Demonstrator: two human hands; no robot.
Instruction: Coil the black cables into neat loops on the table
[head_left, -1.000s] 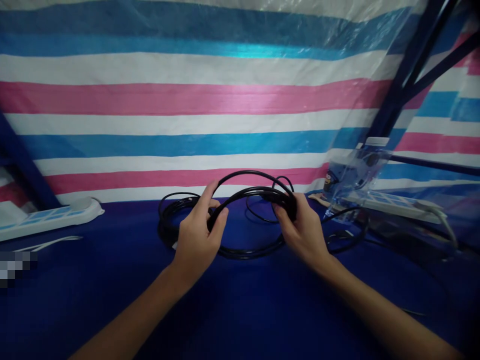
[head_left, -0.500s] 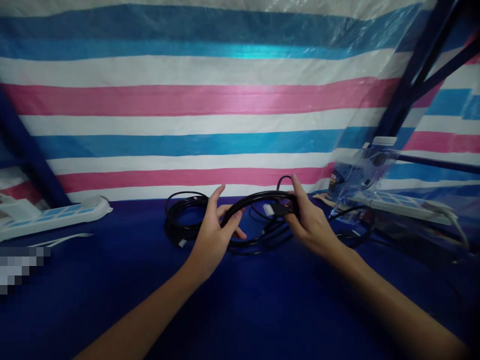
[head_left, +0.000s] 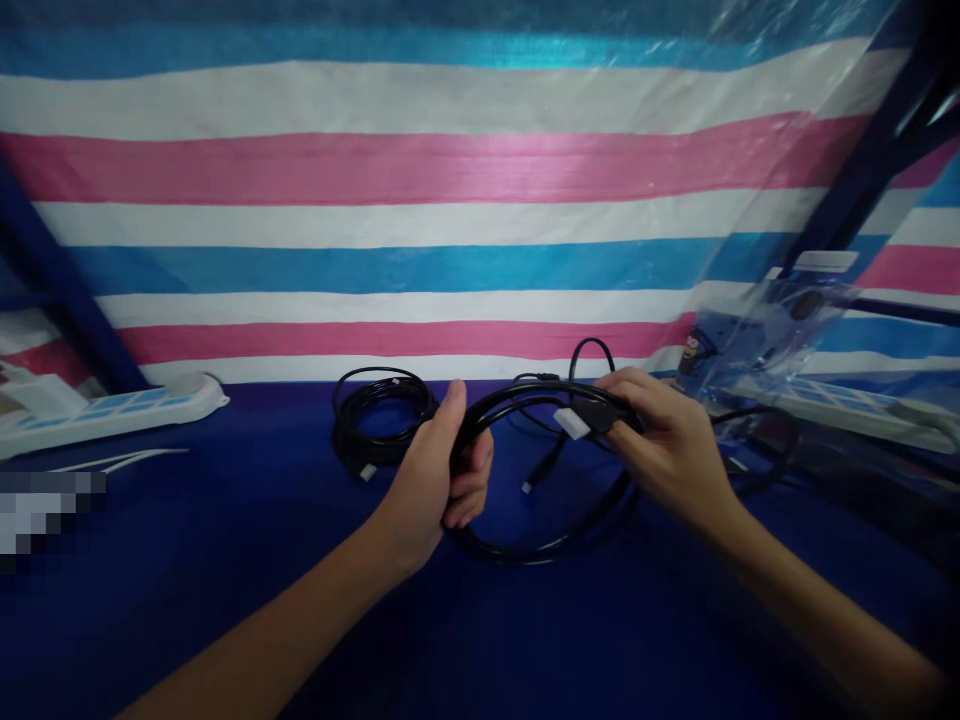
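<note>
A coiled black cable (head_left: pixel 525 555) hangs in a loop between both hands, just over the blue table. My left hand (head_left: pixel 442 470) is closed round the left side of the coil, thumb up. On the right side, my right hand (head_left: pixel 664 430) grips the coil together with its black plug (head_left: pixel 596 415), whose white-covered end (head_left: pixel 572 423) points left. Some right fingers are hidden behind the coil. Beyond my left hand a second coiled black cable (head_left: pixel 375 445) lies on the table. A thin black cable's small plug (head_left: pixel 529 486) shows through the held loop.
White power strips stand at the left (head_left: pixel 150 410) and right (head_left: pixel 825 415). A clear plastic bag (head_left: pixel 787 320) is at the back right, near more black cable (head_left: pixel 787 440). Striped sheeting (head_left: pixel 420 270) closes off the back. Thin white cables (head_left: pixel 127 458) lie at left.
My left fingers have closed round the coil, where they were spread before. My right hand has turned over and moved right, the loop has opened wider, and the view has tipped down slightly.
</note>
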